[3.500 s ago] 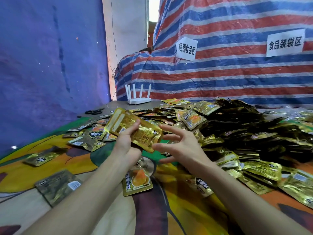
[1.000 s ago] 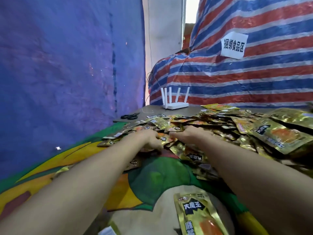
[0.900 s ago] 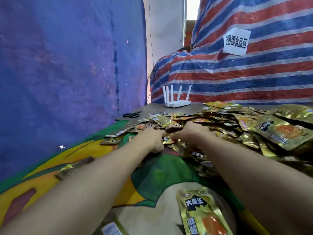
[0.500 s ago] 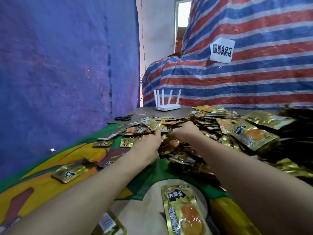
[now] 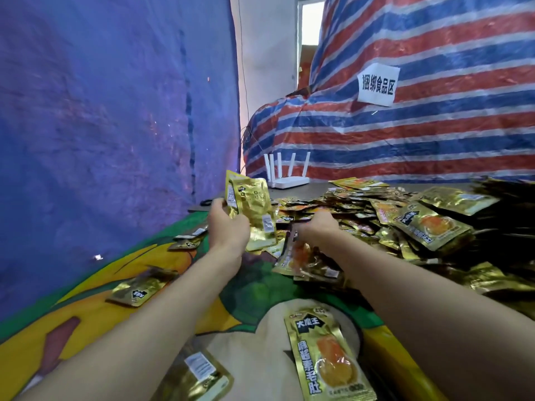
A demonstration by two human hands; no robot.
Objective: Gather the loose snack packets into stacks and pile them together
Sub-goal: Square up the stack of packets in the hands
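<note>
Up went the left hand (image 5: 228,228); its fingers now pinch a bunch of gold packets (image 5: 249,209) above the tabletop (image 5: 254,287), near its left edge. Right hand (image 5: 318,227) rests on one big pile (image 5: 411,224), fingers hidden, so I cannot tell. Two loose packets (image 5: 327,354) lie by the near edge, one white router (image 5: 288,180) at the far edge.

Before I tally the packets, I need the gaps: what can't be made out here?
- Right hand: head view, fingers buried in the pile; grip unclear.
- Bunch of packets in the left hand: overlap hides the count.
- Near-left packet: forearm and bottom edge hide part of it.
- Pile's right side: dark, cut by the frame edge.
</note>
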